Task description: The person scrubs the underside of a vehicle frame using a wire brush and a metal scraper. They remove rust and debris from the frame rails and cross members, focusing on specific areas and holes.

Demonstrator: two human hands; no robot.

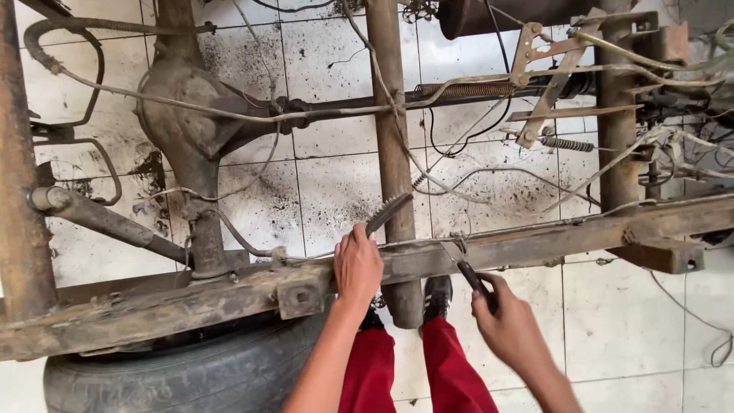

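Observation:
My left hand (357, 265) rests on the rusty frame rail (550, 237) and grips a ribbed dark hose or spring end (388, 212) that rises from it beside the vertical rusty tube (392, 153). My right hand (508, 325) is closed on the dark handles of pliers (468, 274), whose jaws reach up to the lower edge of the rail where thin cables run. My red trouser legs (413, 375) and dark shoes show below the rail.
A stripped, rusted vehicle chassis fills the view: axle housing (187, 115), shaft (99, 218), coil springs (566, 143), loose cables (489, 180). A tyre (191, 371) lies at lower left. The white tiled floor (634, 321) is spattered with black grime.

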